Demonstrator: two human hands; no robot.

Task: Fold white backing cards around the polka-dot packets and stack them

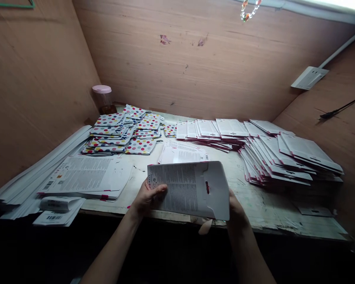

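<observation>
I hold a white printed card sleeve (189, 189) with a small hang slot, above the table's front edge. My left hand (146, 199) grips its left end, thumb on top. My right hand (236, 209) grips its right end from below and is mostly hidden behind it. Just beyond the sleeve lies a small stack of printed flat cards (182, 154).
A pile of polka-dot packets (124, 132) sits at the back left beside a pink-lidded jar (102, 98). Fanned rows of folded white sleeves (272, 152) fill the right side. Flat printed sheets (85, 177) lie at the left. Wooden walls enclose the table (263, 205).
</observation>
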